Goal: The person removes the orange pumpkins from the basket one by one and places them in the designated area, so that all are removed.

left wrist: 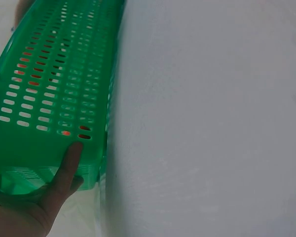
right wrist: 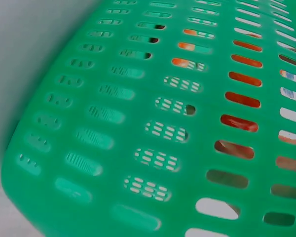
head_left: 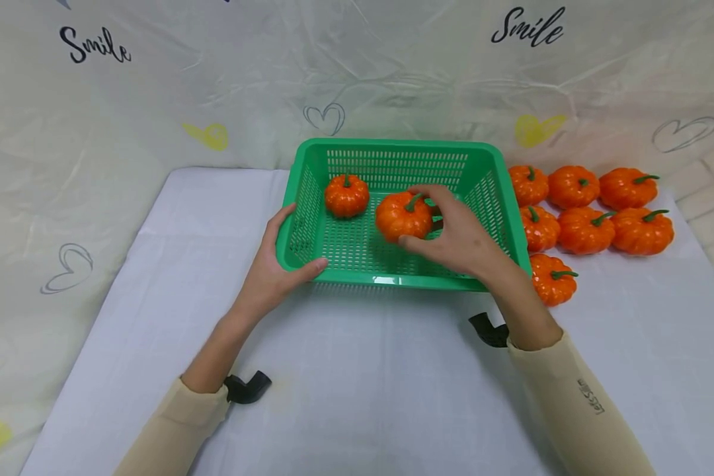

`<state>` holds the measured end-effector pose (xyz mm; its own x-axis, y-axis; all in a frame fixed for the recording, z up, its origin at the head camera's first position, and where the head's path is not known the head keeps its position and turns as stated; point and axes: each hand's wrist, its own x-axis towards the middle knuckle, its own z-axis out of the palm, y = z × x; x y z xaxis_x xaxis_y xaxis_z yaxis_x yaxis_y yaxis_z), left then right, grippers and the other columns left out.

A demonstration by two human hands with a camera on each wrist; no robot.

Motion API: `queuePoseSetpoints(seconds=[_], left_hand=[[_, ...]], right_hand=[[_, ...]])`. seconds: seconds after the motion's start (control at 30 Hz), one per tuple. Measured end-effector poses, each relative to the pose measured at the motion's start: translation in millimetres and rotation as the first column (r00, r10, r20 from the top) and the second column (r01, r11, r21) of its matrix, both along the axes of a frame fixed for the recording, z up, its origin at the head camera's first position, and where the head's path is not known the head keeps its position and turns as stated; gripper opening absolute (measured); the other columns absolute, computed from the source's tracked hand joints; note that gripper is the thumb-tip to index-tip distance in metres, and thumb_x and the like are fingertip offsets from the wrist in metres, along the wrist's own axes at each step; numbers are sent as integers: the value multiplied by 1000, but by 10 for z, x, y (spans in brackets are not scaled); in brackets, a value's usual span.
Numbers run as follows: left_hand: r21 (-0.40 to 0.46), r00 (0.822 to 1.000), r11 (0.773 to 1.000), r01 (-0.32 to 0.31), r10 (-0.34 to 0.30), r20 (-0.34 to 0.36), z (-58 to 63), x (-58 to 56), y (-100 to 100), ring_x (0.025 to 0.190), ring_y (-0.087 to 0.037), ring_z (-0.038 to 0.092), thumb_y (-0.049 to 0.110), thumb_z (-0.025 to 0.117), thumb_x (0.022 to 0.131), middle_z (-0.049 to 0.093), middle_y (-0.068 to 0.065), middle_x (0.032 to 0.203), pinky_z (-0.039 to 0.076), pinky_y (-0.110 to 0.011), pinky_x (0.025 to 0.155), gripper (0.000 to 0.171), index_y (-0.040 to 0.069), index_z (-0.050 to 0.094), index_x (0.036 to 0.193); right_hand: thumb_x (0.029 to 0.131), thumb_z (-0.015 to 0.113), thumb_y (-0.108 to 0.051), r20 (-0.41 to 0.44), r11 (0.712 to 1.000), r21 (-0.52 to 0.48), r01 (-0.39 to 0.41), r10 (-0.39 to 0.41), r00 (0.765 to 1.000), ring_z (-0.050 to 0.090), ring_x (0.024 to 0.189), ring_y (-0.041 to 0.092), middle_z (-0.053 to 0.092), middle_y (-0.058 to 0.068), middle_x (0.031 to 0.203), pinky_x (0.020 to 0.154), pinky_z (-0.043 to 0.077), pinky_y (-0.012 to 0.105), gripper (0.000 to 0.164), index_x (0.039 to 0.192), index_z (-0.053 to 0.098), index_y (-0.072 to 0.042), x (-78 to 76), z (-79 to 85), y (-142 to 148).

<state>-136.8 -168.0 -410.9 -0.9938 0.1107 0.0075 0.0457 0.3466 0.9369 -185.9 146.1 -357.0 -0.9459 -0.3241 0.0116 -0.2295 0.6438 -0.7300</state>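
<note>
A green slotted plastic basket [head_left: 393, 281] stands on the table. At its near left corner my left hand [head_left: 272, 264] holds it, thumb along the front and fingers at the left end. In the left wrist view the left hand [left wrist: 54, 197] touches the corner wall. Inside the basket, my right hand [head_left: 455, 231] grips an orange toy pumpkin [head_left: 400, 217] with a green stem, fingers and thumb at its right side. Another pumpkin [head_left: 346, 196] sits in the basket to its left. Basket wall [right wrist: 113, 113] fills the right wrist view and mostly hides that hand.
Right of the basket, several more orange pumpkins [head_left: 586, 230] lie grouped in rows, the nearest pumpkin [head_left: 553, 280] beside the basket's front right corner. A white cloth [head_left: 357, 383] covers the table. Behind hangs a printed sheet [head_left: 393, 73], close to the basket's far side.
</note>
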Motion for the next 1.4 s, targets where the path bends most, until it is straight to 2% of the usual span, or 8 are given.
queuePoseSetpoints(seconds=[0.2,0.5,0.77,0.97,1.17,1.27,1.4], left_hand=[[4,1000,1000,0,0,5,-1,2,-1,155,-21,26,42,81,88,20,9,172,29,-60,126,94,47,21,161],[11,1000,1000,1,-1,8,1,9,-2,155,-21,27,41,81,88,20,8,172,31,-59,125,94,46,21,161],[18,1000,1000,2,-2,13,-5,7,-6,154,-22,28,41,81,88,20,8,172,33,-59,124,94,47,21,161],[15,1000,1000,2,-2,6,1,-5,-13,154,-23,28,41,80,88,19,8,172,34,-60,124,94,45,21,161],[19,1000,1000,6,-6,12,-8,-4,-12,154,-23,28,42,81,88,19,8,172,33,-59,124,94,46,21,161],[16,1000,1000,6,-6,9,-5,-5,-8,154,-22,28,42,81,88,20,9,172,34,-59,124,94,46,21,161],[13,1000,1000,3,-4,7,0,-3,-3,154,-22,28,42,81,87,20,9,171,33,-59,124,94,46,22,161]], right_hand=[[88,75,-25,-87,997,-76,19,-26,996,52,121,30,50,14,142,100,52,51,71,151,47,-11,9,-3,47],[92,68,-26,-125,995,-98,15,-27,992,52,122,30,50,14,147,102,50,51,68,154,45,-12,32,17,89],[94,62,-19,-94,989,-145,31,-45,995,55,126,29,52,9,153,111,48,52,66,157,44,-18,59,39,121],[93,69,-25,-82,990,-137,46,-57,995,59,125,26,57,6,150,107,54,52,62,152,52,-21,37,38,116],[91,71,-23,-70,985,-151,81,-92,993,60,123,26,57,6,149,106,54,52,62,151,54,-20,44,33,127],[91,72,-21,-78,981,-164,108,-122,989,60,123,24,58,4,148,106,55,47,62,150,55,-20,57,37,145],[89,73,-19,-98,974,-186,132,-152,984,61,120,21,60,4,144,100,54,26,61,148,57,-21,73,47,190]])
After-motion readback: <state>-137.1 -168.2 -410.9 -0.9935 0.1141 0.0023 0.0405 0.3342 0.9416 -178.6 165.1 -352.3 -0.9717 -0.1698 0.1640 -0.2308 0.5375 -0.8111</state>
